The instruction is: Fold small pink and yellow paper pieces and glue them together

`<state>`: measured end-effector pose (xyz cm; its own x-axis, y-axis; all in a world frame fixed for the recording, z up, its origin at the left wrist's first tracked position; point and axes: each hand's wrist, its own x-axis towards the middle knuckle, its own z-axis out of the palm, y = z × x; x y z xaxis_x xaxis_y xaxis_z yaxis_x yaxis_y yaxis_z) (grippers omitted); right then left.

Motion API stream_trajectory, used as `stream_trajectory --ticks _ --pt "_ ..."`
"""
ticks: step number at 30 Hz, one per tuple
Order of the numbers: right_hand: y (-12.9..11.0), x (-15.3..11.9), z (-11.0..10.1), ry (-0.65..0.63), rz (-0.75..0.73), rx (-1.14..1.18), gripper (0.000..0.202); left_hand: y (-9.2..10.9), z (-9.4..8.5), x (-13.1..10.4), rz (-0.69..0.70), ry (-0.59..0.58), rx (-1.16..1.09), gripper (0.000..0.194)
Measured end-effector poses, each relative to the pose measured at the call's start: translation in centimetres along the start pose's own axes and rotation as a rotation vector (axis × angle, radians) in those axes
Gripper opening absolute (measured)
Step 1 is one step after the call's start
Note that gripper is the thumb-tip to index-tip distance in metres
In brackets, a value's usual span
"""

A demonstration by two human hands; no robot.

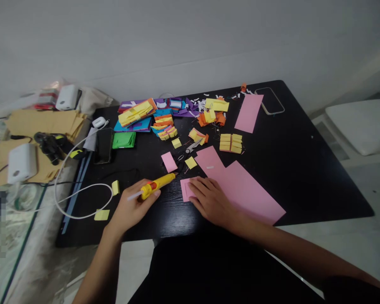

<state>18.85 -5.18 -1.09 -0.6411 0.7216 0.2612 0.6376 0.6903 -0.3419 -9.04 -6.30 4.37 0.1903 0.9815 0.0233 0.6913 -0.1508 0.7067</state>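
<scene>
My left hand [134,209] is wrapped round a yellow glue gun [161,182], whose nozzle points right and away from me; a pale glue stick pokes out of its back end. Flat on a small pink paper piece [185,191] lies my right hand [210,200], fingers stretched out and covering much of it. Large pink sheets [240,185] spread beneath and beyond that hand. Beyond the nozzle sit a small pink card [169,162], a yellow paper square [191,162] and scissors [194,146], their handles partly hidden in shadow.
Folded paper bundles in yellow [137,113], green [124,139] and orange line the back of the black table [307,169], among scraps. A dark phone [103,145] lies left, a phone case [270,100] back right. A white cable [82,217] loops at the left edge.
</scene>
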Motion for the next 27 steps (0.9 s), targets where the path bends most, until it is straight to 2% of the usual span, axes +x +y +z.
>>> stream_trajectory --ticks 6,14,27 --pt "0.1 0.1 -0.4 -0.010 0.020 0.043 0.039 -0.7 1.3 0.3 0.039 -0.082 0.024 0.019" --pt "0.1 0.1 -0.4 -0.005 0.063 0.061 0.038 0.1 2.2 1.7 0.068 -0.150 0.051 0.030" --pt "0.2 -0.1 -0.1 0.012 0.059 0.077 0.040 0.4 2.4 2.3 0.031 -0.169 0.104 0.041"
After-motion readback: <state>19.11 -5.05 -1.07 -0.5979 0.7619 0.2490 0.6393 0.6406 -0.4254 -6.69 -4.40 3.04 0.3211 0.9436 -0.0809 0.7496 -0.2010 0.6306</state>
